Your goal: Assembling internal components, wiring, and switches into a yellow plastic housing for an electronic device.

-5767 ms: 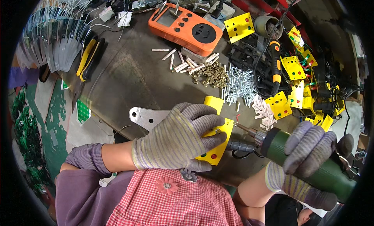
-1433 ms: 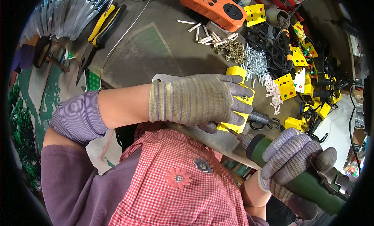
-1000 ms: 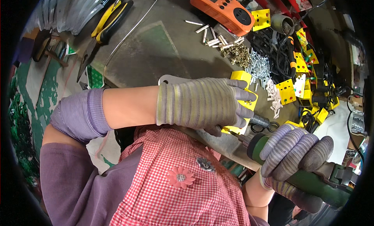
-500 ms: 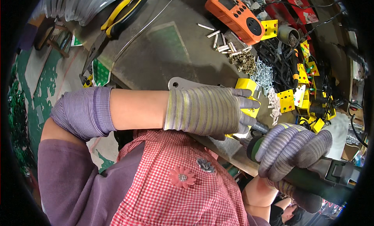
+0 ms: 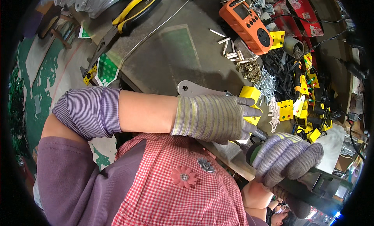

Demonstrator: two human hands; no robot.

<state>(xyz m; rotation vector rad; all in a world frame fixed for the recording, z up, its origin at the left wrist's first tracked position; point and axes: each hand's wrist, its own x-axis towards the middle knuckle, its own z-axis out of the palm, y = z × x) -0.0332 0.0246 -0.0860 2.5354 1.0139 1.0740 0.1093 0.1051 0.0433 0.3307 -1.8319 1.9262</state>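
- Head view: the yellow, box-shaped sheet-metal bracket (image 5: pixel 249 94) is partly covered by the left hand (image 5: pixel 212 116), which is clad in a grey-and-yellow striped knit glove.
- The left hand is held palm down, its fingers slightly parted and partly extended across the yellow bracket; whether the bracket is gripped or merely pressed cannot be told, as the underside of the hand is hidden.
- By the right hand (image 5: pixel 286 157), gloved alike, the dark green cylindrical power driver (image 5: pixel 255 155) is held to the lower right of the bracket, with the fingers curled tightly around its body.
- The driver's narrow tip is pointed toward the bracket's near edge; whether contact is made cannot be seen.
- To the left of the bracket, a flat silver metal plate with a rounded, holed end (image 5: pixel 196 87) is partly hidden by the left hand.
- Just below the bracket's right side, a dark grey ribbed cylinder (image 5: pixel 260 133) can be seen.
- Beyond the bracket, small brass-coloured screws (image 5: pixel 249 70) and silver screws (image 5: pixel 267 83) are heaped; farther beyond, an orange rectangular meter (image 5: pixel 246 25) is set.
- To its right, short pale sticks (image 5: pixel 274 115) are piled, with a yellow perforated plate (image 5: pixel 286 110) just past them.
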